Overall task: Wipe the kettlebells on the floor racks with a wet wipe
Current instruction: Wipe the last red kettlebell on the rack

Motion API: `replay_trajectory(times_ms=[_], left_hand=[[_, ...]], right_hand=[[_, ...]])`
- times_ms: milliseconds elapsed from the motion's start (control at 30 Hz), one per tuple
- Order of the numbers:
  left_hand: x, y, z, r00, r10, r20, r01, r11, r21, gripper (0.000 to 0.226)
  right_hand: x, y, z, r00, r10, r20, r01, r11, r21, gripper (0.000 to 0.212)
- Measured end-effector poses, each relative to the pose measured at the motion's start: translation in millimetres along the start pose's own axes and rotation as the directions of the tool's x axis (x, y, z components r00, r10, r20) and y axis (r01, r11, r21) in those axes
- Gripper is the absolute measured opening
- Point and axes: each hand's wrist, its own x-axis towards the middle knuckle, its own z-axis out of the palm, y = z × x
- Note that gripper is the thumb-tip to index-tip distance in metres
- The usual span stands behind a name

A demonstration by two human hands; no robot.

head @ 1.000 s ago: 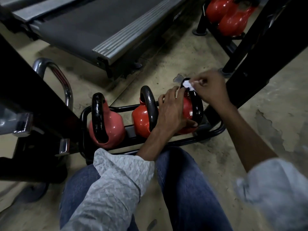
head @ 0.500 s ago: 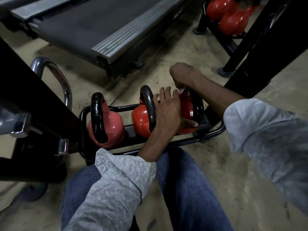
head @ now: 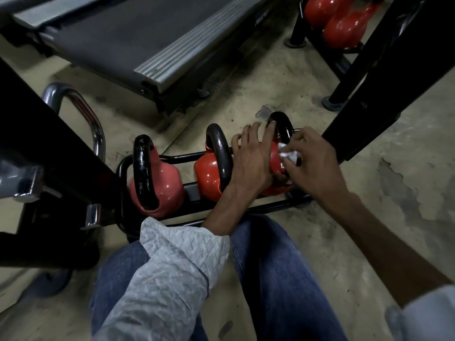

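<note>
White and crumpled, the wet wipe (head: 288, 155) sat pinched in the curled fingers of the right hand (head: 314, 166), pressed against the near right shoulder of the right-end kettlebell (head: 274, 156), just under its black handle (head: 283, 126). A second earlier that hand had held the wipe up at the crown of the handle, and half a second earlier it had reached over to the far side; now it had come back down to the red body, so the handle looked largely covered and the wiping seemed to be passing on to the bell itself. The left hand (head: 251, 156) had stayed put, lying flat with fingers spread over the same kettlebell, fingertips touching the handle and gripping nothing, most likely to steady it. Just beside it in the black floor rack (head: 172, 157) stood the middle kettlebell (head: 209, 173), close enough that its handle brushed the left hand, and beyond that the pink kettlebell (head: 163, 185); whether those two had been wiped could not be told. A black upright (head: 384, 82) slanted close past the right hand and would crowd any reach around the far side. A second rack of red kettlebells (head: 339, 28) waited behind it, a treadmill (head: 147, 33) lay across the worn floor (head: 246, 82), and a chrome bar (head: 94, 121) curved at the left.
</note>
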Motion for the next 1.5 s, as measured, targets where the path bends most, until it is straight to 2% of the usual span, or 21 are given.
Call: replay_trajectory(times_ms=[167, 267, 333, 400, 500, 633, 700, 833, 967, 1067, 1167, 1267, 1333, 1433, 1500], left_hand=[[-0.9, -0.6, -0.5, 0.997, 0.075, 0.014, -0.075, 0.997, -0.031, 0.092], [0.0, -1.3, 0.9, 0.996, 0.085, 0.025, -0.085, 0.996, -0.005, 0.098], [0.5, -1.3, 1.3, 0.996, 0.084, 0.027, -0.085, 0.996, 0.006, 0.105], [1.3, -1.8, 1.3, 0.996, 0.083, 0.032, -0.083, 0.997, 0.006, 0.111], [2.6, -2.4, 1.7, 0.997, 0.069, 0.046, -0.069, 0.998, -0.002, 0.121], [3.0, -2.0, 2.7, 0.997, 0.054, 0.061, -0.053, 0.999, -0.012, 0.128], [2.1, -0.9, 3.6, 0.997, 0.049, 0.056, -0.048, 0.999, -0.018, 0.126], [1.0, -0.5, 5.4, 0.999, 0.048, 0.018, -0.048, 0.999, -0.016, 0.122], [0.8, -0.3, 6.2, 0.999, 0.037, 0.019, -0.037, 0.999, -0.008, 0.121], [1.5, -0.1, 6.7, 0.999, 0.039, 0.021, -0.039, 0.999, -0.009, 0.121], [1.3, 0.0, 7.2, 0.999, 0.035, 0.021, -0.034, 0.999, -0.015, 0.121], [1.2, -1.0, 7.7, 0.999, 0.036, 0.017, -0.035, 0.999, -0.008, 0.121], [0.9, -0.7, 7.7, 0.999, 0.034, 0.02, -0.034, 0.999, -0.006, 0.121], [0.3, -0.5, 6.9, 0.999, 0.036, 0.022, -0.036, 0.999, -0.006, 0.12], [-0.2, -0.7, 6.2, 0.999, 0.038, 0.022, -0.038, 0.999, -0.011, 0.119]], right_hand=[[-47.8, 4.3, 8.1, 0.989, 0.001, -0.149, 0.011, 0.997, 0.082, 0.008], [-66.4, 6.1, 19.3, 0.979, 0.076, -0.189, -0.051, 0.99, 0.133, 0.006], [-74.7, 8.7, 26.3, 0.957, 0.185, -0.223, -0.123, 0.956, 0.266, 0.007], [-79.1, 11.6, 33.0, 0.901, 0.38, -0.21, -0.236, 0.834, 0.499, 0.01], [-82.5, 12.7, 43.2, 0.779, 0.62, -0.09, -0.359, 0.559, 0.748, 0.012], [-77.2, 10.7, 45.1, 0.703, 0.712, -0.002, -0.388, 0.385, 0.837, 0.015], [-66.2, 12.1, 40.8, 0.681, 0.732, 0.029, -0.403, 0.341, 0.849, 0.018], [-21.6, 15.8, 35.8, 0.692, 0.719, 0.061, -0.422, 0.336, 0.842, 0.017], [30.7, 26.0, 38.8, 0.742, 0.667, 0.068, -0.441, 0.409, 0.799, 0.008], [75.2, 37.9, 39.2, 0.761, 0.636, 0.128, -0.507, 0.46, 0.729, 0.007], [115.8, 53.7, 39.4, 0.729, 0.612, 0.307, -0.643, 0.459, 0.612, 0.009], [133.4, 60.3, 41.8, 0.667, 0.595, 0.449, -0.739, 0.451, 0.5, 0.005], [135.1, 60.0, 39.9, 0.628, 0.612, 0.481, -0.775, 0.439, 0.454, 0.018], [139.7, 61.1, 40.6, 0.642, 0.586, 0.494, -0.767, 0.485, 0.42, 0.02], [145.4, 58.8, 37.4, 0.684, 0.544, 0.486, -0.726, 0.577, 0.375, 0.02]])
